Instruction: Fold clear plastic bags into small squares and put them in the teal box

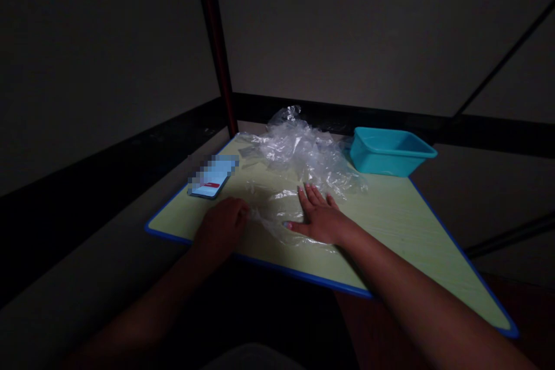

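A clear plastic bag lies spread on the pale yellow-green table in front of me. My left hand is closed, its fingers pinching the left end of this bag near the table's front edge. Flat on the bag's right part rests my right hand, with fingers spread and thumb pointing left. Just beyond both hands is a crumpled heap of clear plastic bags. The fingertips of my right hand reach close to the front of that heap.
A phone with a lit, partly blurred screen lies at the table's left edge. On the back right corner stands a turquoise plastic basket. The table has a blue rim, and walls stand behind it and to the left. The surroundings are dim.
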{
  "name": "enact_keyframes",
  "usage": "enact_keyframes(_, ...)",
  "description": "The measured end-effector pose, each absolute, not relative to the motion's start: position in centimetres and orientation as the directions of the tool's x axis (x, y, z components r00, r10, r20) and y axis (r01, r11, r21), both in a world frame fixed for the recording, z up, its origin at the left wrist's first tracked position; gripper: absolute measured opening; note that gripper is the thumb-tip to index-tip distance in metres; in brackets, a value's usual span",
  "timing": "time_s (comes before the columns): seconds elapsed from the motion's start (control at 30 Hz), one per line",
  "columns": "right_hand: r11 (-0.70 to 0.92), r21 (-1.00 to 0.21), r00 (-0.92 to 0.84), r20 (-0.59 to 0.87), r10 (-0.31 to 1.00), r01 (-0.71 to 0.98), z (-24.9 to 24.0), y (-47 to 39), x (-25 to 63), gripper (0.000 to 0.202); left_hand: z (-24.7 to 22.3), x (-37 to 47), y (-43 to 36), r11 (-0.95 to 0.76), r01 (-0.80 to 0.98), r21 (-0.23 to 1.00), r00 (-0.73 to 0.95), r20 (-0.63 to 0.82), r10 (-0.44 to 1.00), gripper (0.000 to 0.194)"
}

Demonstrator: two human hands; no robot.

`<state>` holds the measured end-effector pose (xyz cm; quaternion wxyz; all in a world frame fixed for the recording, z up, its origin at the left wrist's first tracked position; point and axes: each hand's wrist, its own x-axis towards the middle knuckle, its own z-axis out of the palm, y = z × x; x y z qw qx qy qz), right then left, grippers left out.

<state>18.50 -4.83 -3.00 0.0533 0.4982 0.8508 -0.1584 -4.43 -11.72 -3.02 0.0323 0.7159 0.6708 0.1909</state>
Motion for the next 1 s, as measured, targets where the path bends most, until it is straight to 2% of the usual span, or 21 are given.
enact_keyframes(0.13,0.458,-0.219,-0.502,-0.24,0.831,0.862,-3.2,-4.7,18.6,0.106,-2.8,-5.3,-11.5,-0.157,0.982,0.109,0.11,0.348,0.931,0.027)
enact_keyframes(0.23,0.456,-0.225,-0.502,-0.234,0.833,0.861,-3.3,-4.7,18.6,0.107,-2.8,-6.2,-11.5,-0.204,0.978,0.044,0.172,0.383,0.908,0.029)
enact_keyframes(0.3,0.454,-0.223,-0.499,-0.236,0.834,0.863,-3.2,-4.7,18.6,0.107,-2.8,-6.8,-11.7,-0.256,0.962,0.1,0.203,0.369,0.907,0.028)
enact_keyframes(0.37,0.457,-0.218,-0.501,-0.23,0.834,0.862,-3.1,-4.8,18.5,0.105,-2.7,-7.1,-11.8,-0.288,0.932,0.218,0.205,0.337,0.919,0.028)
enact_keyframes(0.43,0.473,-0.214,-0.513,-0.202,0.834,0.854,-3.0,-4.8,18.5,0.101,-2.6,-7.2,-11.9,-0.285,0.9,0.33,0.185,0.304,0.935,0.029)
enact_keyframes(0.5,0.498,-0.21,-0.531,-0.156,0.833,0.841,-2.9,-4.9,18.6,0.096,-2.6,-7.1,-11.8,-0.261,0.886,0.384,0.153,0.288,0.945,0.029)
enact_keyframes(0.7,0.624,-0.233,-0.654,-0.085,0.752,0.746,-2.5,-5.2,18.8,0.09,-2.7,-7.6,-11.4,-0.292,0.899,0.326,0.181,0.332,0.926,0.035)
enact_keyframes(0.87,0.759,-0.294,-0.807,-0.089,0.583,0.581,-2.0,-6.0,18.7,0.102,-2.7,-7.9,-11.5,-0.306,0.913,0.271,0.189,0.382,0.904,0.033)
enact_keyframes(1.0,0.806,-0.31,-0.859,-0.089,0.504,0.504,-1.9,-6.6,18.5,0.092,-2.5,-7.3,-11.4,-0.247,0.918,0.311,0.127,0.36,0.924,0.031)
